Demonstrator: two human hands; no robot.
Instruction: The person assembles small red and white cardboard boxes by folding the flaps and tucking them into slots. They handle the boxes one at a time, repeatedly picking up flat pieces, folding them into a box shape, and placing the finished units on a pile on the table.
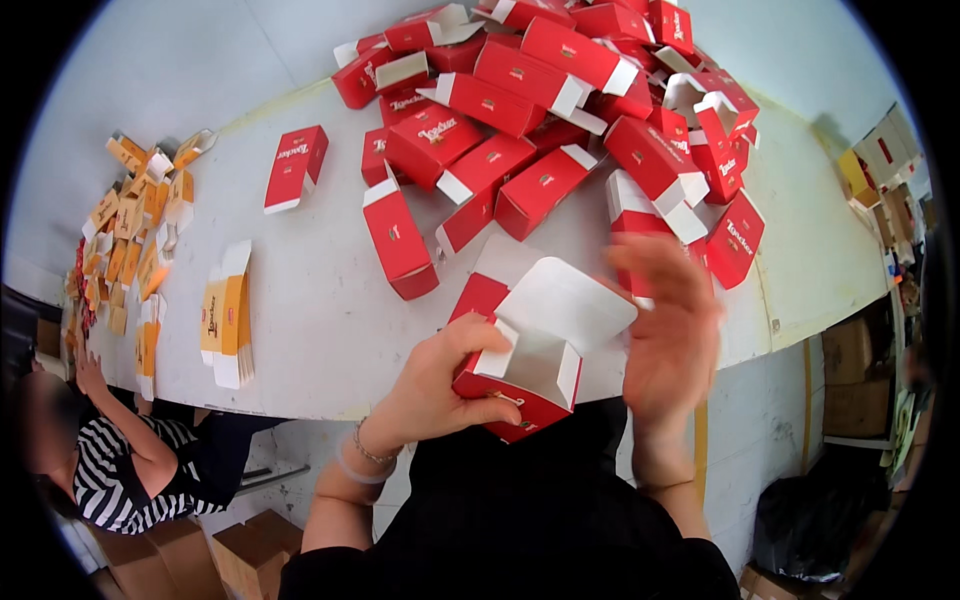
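Clamping the box (540, 408) between thumb and fingers, the left hand (440, 372) grips its left side at the table's (330, 330) near edge. Just right of the raised flap (570, 300), the right hand (672, 335) is blurred, fingers loosely spread; I cannot tell whether it touches. Red boxes (490, 105) heap beyond; yellow boxes (228, 320) lie left.

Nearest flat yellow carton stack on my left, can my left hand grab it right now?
Probably not as things stand: your left hand is holding the open red box. Otherwise the way looks free, with only white tabletop visible between that hand and the flat yellow carton stack.
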